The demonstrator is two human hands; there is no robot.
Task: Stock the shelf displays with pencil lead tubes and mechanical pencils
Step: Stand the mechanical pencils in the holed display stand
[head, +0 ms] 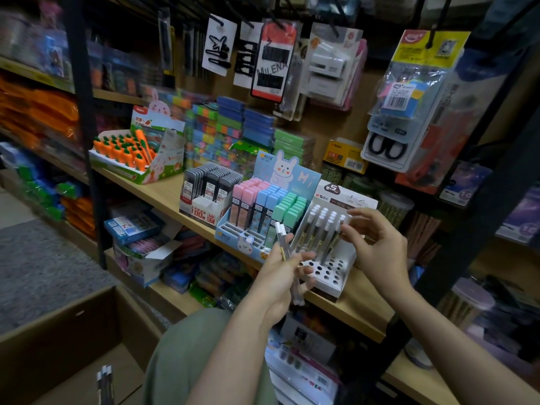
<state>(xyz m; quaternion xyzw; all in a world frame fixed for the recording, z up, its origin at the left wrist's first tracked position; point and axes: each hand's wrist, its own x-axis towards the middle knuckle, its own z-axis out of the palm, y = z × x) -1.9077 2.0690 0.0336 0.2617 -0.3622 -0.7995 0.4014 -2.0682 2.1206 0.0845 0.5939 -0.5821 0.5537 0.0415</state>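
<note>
While left hand [282,276] grips lead tubes [281,238], right hand [377,244] pinches one over white display [333,276]

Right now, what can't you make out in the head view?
- Right hand: the fingertips blur against the tube caps, so its grip is unclear.
- Left hand: its fingers hide how many lead tubes it holds.
- White hole display: label print too small.
- Left shelves: motion-blurred.

Two hands [280,273], four shelf display boxes [330,276]
</note>
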